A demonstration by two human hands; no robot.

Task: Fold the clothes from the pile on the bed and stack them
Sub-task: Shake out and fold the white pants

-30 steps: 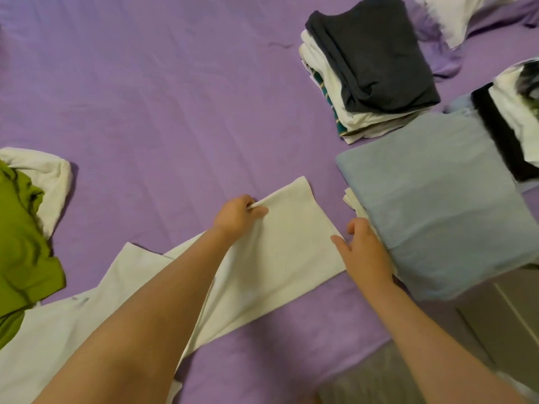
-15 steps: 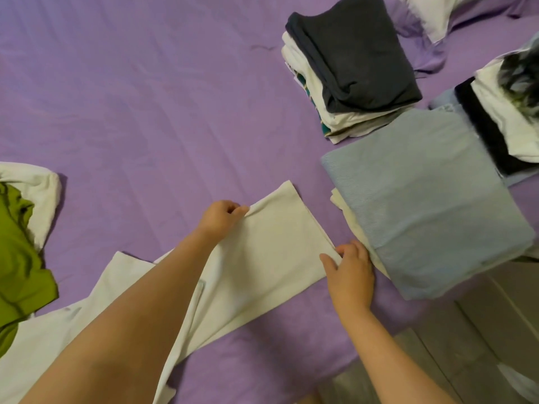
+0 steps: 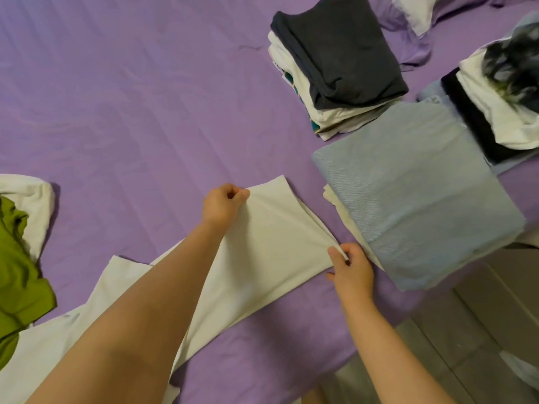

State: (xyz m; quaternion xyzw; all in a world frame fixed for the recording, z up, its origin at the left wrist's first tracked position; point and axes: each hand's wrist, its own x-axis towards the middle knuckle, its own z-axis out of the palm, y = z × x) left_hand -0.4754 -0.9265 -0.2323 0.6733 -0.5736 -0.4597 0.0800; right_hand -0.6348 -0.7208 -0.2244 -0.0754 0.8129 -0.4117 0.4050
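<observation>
A long cream-white garment (image 3: 262,258) lies stretched across the purple bed from lower left toward the centre. My left hand (image 3: 221,204) pinches the far corner of its end, and my right hand (image 3: 351,269) pinches the near corner; the fabric is lifted slightly and taut between them. Right beside it sits a folded stack topped by a light blue piece (image 3: 414,205). Behind that stands a stack with a dark grey garment on top (image 3: 338,51). At the left edge lies the unfolded pile, green cloth (image 3: 17,266) over white.
A third heap of black, white and patterned clothes (image 3: 495,106) sits at the right edge. A white pillow corner (image 3: 417,10) shows at the top right. The purple sheet (image 3: 131,97) spreads wide at upper left. The bed's edge and grey floor (image 3: 466,345) are at lower right.
Both hands went from resting at the garment's end to pinching its two corners, and the end has lifted a little, with creases running between the hands.
</observation>
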